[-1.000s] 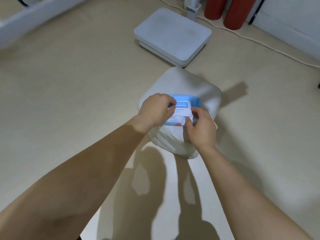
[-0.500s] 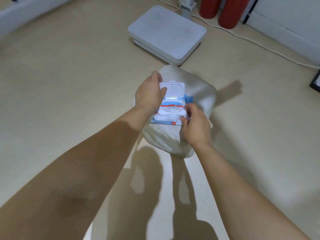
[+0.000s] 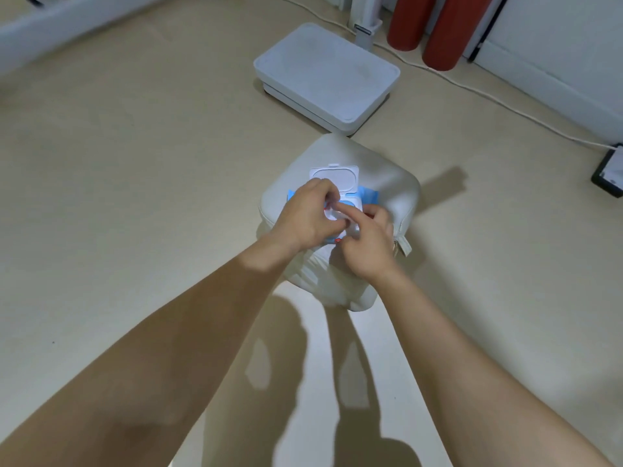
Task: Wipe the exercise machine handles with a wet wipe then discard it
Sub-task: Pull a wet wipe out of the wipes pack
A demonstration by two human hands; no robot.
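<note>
A blue and white wet wipe pack (image 3: 369, 198) lies on a white cushioned stool (image 3: 387, 183) in the middle of the floor. Its white flip lid (image 3: 335, 175) stands open, tipped away from me. My left hand (image 3: 308, 219) rests on the pack with its fingers curled over the opening. My right hand (image 3: 365, 242) holds the pack's near right side, with its index finger stretched across to the opening. The opening and any wipe in it are hidden by my fingers. No exercise machine handles are in view.
A flat white square base (image 3: 325, 77) lies on the beige floor beyond the stool. Two red cylinders (image 3: 438, 28) stand at the back right, near a white cord (image 3: 505, 106) that runs to a dark device (image 3: 610, 175) at the right edge.
The lid, shut one second ago, was flipped open by my left hand. Both hands have since moved onto the opening, my right index finger reaching across it.
</note>
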